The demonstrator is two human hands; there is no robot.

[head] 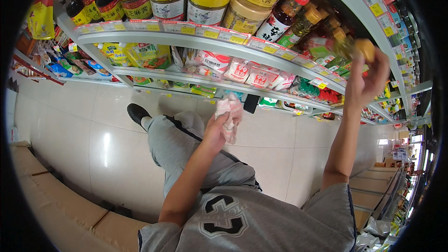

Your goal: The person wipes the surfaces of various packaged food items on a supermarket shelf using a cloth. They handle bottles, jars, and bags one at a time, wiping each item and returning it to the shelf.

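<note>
A crumpled pink-and-white cloth [230, 126] is gripped in my left hand [216, 132], in front of the lower shelves. My right hand [369, 80] reaches up to the upper shelf and has its fingers around the yellow cap of a small bottle [344, 47]. Both that hand and the bottle are blurred, and the bottle tilts to the left over the shelf edge. Beside it stand more yellow-capped bottles [312, 16] and a dark sauce bottle [285, 14] with a red cap.
Yellow-lidded jars [206, 7] stand stacked on the upper shelf [196, 38], its front lined with price tags. Seasoning bags [213, 61] fill the shelf below. A black rectangular object [251, 103] shows at the bottom shelf's edge. Behind me runs a tan low surface [66, 196] along the tiled floor [115, 140].
</note>
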